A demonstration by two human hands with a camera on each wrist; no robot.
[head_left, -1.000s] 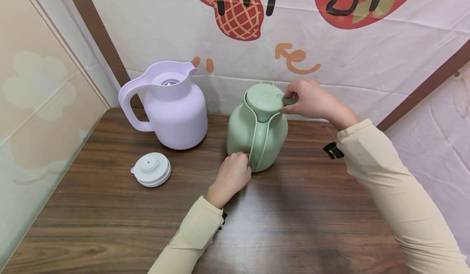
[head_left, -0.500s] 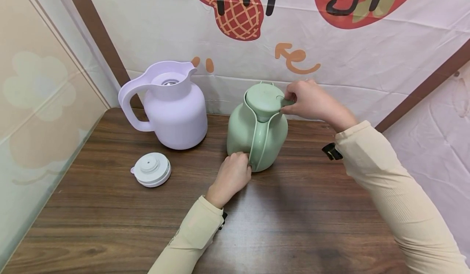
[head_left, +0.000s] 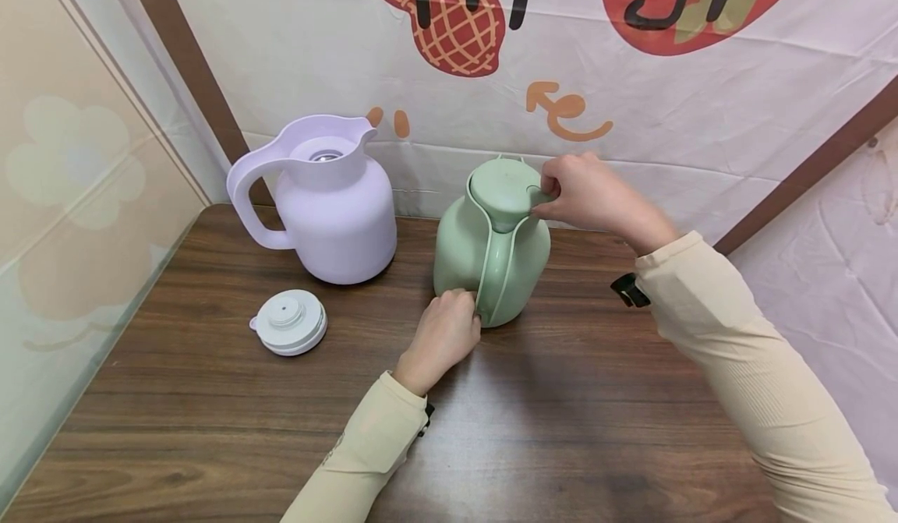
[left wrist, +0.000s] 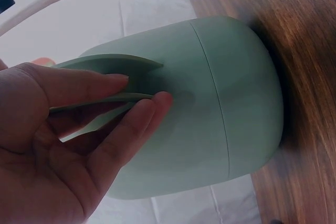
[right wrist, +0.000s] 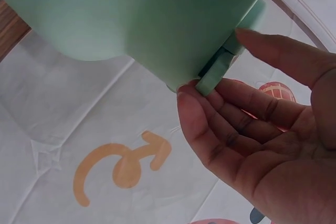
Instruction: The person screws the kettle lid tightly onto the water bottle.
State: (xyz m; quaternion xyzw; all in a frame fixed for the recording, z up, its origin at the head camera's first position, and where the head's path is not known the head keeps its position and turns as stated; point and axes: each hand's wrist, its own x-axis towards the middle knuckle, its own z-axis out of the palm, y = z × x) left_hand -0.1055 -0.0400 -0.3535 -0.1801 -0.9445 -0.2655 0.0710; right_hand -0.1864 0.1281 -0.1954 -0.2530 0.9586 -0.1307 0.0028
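Note:
A pale green vacuum jug [head_left: 456,254] stands upright on the table, its handle facing the near side. My left hand [head_left: 440,340] grips the lower part of the handle [head_left: 496,273]; in the left wrist view the thumb and fingers close around the handle's edge. The round green lid [head_left: 503,188] sits in the jug's mouth. At its right rim, my right hand [head_left: 585,196] pinches a small tab [right wrist: 214,76] that sticks out from the lid. The right wrist view has the thumb at one side of this tab and the fingertips at the other.
A lavender jug [head_left: 337,219] without a lid stands at the back left, handle pointing left. Before it a white-and-lavender lid [head_left: 289,322] lies upside down on the wooden table [head_left: 210,414]. A printed cloth wall [head_left: 302,55] rises directly behind the jugs.
My right hand has shifted slightly left along the jug's rim, and the tab it pinches has shifted with it. The left hand keeps its hold on the handle.

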